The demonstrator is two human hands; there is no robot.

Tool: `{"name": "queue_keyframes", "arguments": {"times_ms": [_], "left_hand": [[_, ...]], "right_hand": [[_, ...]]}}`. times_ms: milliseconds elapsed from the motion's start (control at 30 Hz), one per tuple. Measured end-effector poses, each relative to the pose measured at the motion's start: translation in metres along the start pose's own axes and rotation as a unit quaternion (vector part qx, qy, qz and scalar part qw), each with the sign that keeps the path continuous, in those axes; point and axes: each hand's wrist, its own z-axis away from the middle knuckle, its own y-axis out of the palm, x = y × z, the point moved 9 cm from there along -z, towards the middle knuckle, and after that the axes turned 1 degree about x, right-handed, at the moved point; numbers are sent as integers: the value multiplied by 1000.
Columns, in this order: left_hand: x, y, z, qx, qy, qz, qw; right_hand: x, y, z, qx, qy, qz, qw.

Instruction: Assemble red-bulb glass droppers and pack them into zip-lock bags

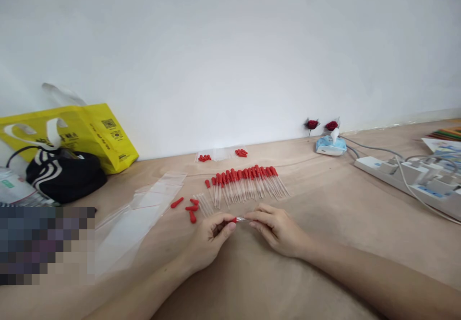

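Near the table's front, my left hand (212, 236) pinches a red rubber bulb (235, 220), mostly hidden by the fingers. From its right side a clear glass tube (242, 219) runs into the closed fingertips of my right hand (279, 229). Behind the hands lies a long row of droppers (248, 183), red bulbs pointing to the wall and clear tubes toward me. Left of that row are several loose clear tubes (203, 205) side by side. Several loose red bulbs (192, 208) lie beside them, above my left hand.
Clear plastic bags (133, 219) lie at left, with a yellow bag (104, 137) and black pouch (66, 176) behind. Packed droppers (221, 154) lie by the wall. At right are a tissue pack (329, 146), two dark red roses (312, 124) and a power strip (414, 181) with cables.
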Motion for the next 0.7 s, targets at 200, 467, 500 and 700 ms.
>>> {"name": "queue_keyframes", "arguments": {"times_ms": [200,467,500,700], "left_hand": [[3,-3,2,-19,-10,-32,999],[-7,2,5,14,-3,-115,993],[-10,3,5,19,2,-126,992],[-22,5,8,22,39,-156,987]], "right_hand": [[5,3,-1,12,5,0,1000],[13,9,-3,63,-59,68,994],[13,10,-2,65,-68,73,993],[14,15,-3,54,-61,23,996]]}}
